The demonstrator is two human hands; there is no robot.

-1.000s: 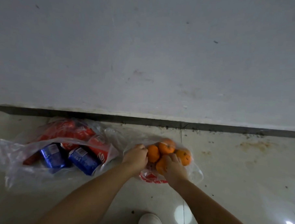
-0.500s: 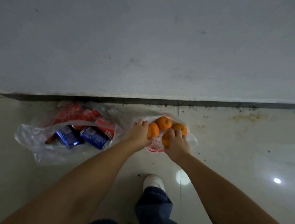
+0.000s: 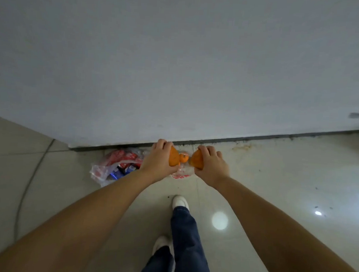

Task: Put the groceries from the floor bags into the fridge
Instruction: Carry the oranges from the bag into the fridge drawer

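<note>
Both hands are carrying fruit above the floor bags: left hand (image 3: pixel 160 161) is gripping one orange (image 3: pixel 174 159), right hand (image 3: pixel 211 165) is gripping another orange (image 3: pixel 196 162). Between the hands, at least one more orange (image 3: pixel 183 158) is sitting in the clear bag (image 3: pixel 182 174). Beside the left hand, a second bag (image 3: pixel 105 170) is holding red and blue cans (image 3: pixel 123 166). Fridge interior not in view; judging nothing stored yet, most unloading remaining.

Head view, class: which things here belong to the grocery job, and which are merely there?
Job:
left hand gripping an orange
right hand gripping another orange
orange left in its bag
bag of cans

Merely there:
white shoes
floor tiles
</note>
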